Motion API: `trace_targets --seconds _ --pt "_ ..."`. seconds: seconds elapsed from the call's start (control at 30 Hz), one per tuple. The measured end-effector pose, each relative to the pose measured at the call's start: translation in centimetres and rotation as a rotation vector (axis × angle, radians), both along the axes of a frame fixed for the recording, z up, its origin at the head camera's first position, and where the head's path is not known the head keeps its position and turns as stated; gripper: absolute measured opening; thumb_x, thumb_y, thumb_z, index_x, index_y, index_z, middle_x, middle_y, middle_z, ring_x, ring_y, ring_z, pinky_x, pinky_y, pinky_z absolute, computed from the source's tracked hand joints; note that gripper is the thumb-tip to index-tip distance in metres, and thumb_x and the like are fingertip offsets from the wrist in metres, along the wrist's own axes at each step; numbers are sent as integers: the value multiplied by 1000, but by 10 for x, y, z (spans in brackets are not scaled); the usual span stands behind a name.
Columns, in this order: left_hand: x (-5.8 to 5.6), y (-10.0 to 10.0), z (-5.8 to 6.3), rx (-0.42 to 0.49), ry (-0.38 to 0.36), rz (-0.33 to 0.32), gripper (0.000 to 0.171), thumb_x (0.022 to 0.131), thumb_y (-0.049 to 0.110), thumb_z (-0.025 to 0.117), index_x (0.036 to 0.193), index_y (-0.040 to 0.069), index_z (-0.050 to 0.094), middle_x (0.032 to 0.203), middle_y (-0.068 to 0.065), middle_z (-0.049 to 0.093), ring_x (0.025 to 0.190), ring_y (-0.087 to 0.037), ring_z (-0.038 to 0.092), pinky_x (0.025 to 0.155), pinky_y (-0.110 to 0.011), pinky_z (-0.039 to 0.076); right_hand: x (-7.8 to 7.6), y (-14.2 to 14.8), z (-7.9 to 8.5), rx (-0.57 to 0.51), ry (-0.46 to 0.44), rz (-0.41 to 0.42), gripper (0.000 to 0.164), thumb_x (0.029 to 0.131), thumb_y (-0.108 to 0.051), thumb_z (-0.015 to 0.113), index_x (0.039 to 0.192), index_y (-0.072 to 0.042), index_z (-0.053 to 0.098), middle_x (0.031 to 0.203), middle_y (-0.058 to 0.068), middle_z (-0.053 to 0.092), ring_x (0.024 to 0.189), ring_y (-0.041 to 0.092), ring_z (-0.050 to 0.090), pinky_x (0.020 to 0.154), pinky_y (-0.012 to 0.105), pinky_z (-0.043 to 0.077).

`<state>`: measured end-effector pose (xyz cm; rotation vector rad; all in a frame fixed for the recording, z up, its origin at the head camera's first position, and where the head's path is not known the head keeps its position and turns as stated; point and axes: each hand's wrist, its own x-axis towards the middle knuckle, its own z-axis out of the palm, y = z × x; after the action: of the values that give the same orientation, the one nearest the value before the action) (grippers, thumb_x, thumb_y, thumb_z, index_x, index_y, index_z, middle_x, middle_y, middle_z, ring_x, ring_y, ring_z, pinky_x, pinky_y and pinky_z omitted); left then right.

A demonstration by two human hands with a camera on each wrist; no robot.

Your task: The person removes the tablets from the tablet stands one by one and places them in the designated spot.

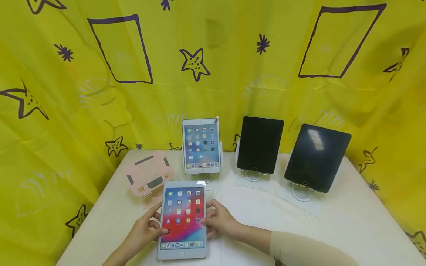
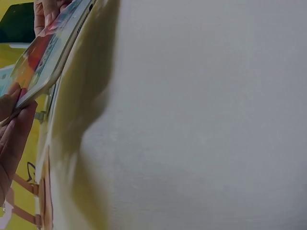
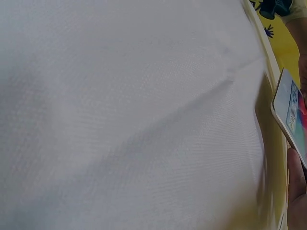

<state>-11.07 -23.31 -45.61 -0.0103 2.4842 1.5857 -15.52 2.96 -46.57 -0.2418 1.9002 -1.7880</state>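
A white-framed tablet point(image 1: 183, 234), its screen lit with app icons over a red and blue background, is held upright-wise in both hands above the table's near part. My left hand point(image 1: 144, 229) grips its left edge, thumb on the front and fingers behind. On the opposite edge my right hand point(image 1: 221, 221) pinches it the same way. In the left wrist view the tablet point(image 2: 57, 55) shows raised off the cloth, thumb and fingers of the left hand point(image 2: 14, 139) around its edge. The right wrist view shows the tablet's corner point(image 3: 284, 108) beside the right hand point(image 3: 296, 179).
Behind the held tablet stands a pink tablet stand point(image 1: 154, 181) with dark pads, holding nothing. To its right are a lit white tablet point(image 1: 202, 146) and two dark-screened tablets point(image 1: 259, 144) point(image 1: 317, 157) on stands. A white cloth covers the table point(image 1: 253, 207); a yellow patterned curtain point(image 1: 226, 44) hangs behind.
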Motion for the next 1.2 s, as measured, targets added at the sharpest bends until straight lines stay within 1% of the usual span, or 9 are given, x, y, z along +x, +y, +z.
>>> trace_targets --seconds 0.1,0.2,0.33,0.47,0.67,0.8,0.97,1.1,1.2 --pt "1 -4 -6 4 -17 -30 88 71 8 81 143 -5 31 93 -12 50 66 -14 57 57 -24 54 2 -2 -5 -3 -38 1 37 81 2 67 111 -2 44 67 3 57 53 14 61 51 39 56" --pt "0 -8 -11 55 -31 -72 89 71 7 80 141 -11 28 92 -10 50 60 -9 54 53 -20 50 3 -5 -6 19 -76 1 36 81 4 66 110 -2 45 67 4 59 52 14 62 51 39 56" --pt "-1 -14 -14 120 -48 -120 89 73 4 78 140 -16 23 92 -10 50 55 -4 50 50 -16 46 2 -11 -6 54 -112 -1 37 81 4 66 110 0 45 71 8 65 51 15 63 51 38 56" --pt "-3 -22 -15 106 -53 -123 87 75 4 77 139 -18 23 93 -11 50 56 -4 51 51 -16 46 -2 -21 -10 62 -143 -18 36 81 5 66 110 0 45 72 12 67 50 16 63 51 39 56" --pt "-6 -36 -22 68 -107 -82 84 77 7 77 140 -16 26 91 -11 53 63 -12 58 53 -26 54 -8 -42 -14 94 -184 -62 31 80 8 66 104 1 48 68 18 67 50 23 65 49 40 55" --pt "-9 -44 -24 24 -140 -35 84 76 11 78 140 -13 29 91 -11 55 67 -17 57 54 -28 55 -11 -53 -14 109 -185 -64 30 79 7 66 102 1 47 68 19 66 51 26 66 48 40 55" --pt "-12 -49 -23 -34 -158 29 80 76 10 78 139 -10 33 91 -12 55 68 -19 56 53 -28 54 -13 -64 -12 129 -156 -55 29 79 7 68 98 1 47 66 18 66 48 22 64 47 36 55" --pt "-13 -47 -21 -83 -176 106 74 75 5 77 137 -9 38 90 -11 55 67 -18 54 53 -25 51 -13 -69 -9 173 -119 -52 27 78 7 70 91 2 47 63 16 63 44 17 61 45 31 54" --pt "-14 -43 -18 -115 -162 144 69 74 0 76 134 -10 42 89 -11 57 69 -18 52 55 -23 49 -13 -70 -7 220 -80 -56 31 77 5 72 94 2 45 63 14 61 42 16 59 42 28 52"
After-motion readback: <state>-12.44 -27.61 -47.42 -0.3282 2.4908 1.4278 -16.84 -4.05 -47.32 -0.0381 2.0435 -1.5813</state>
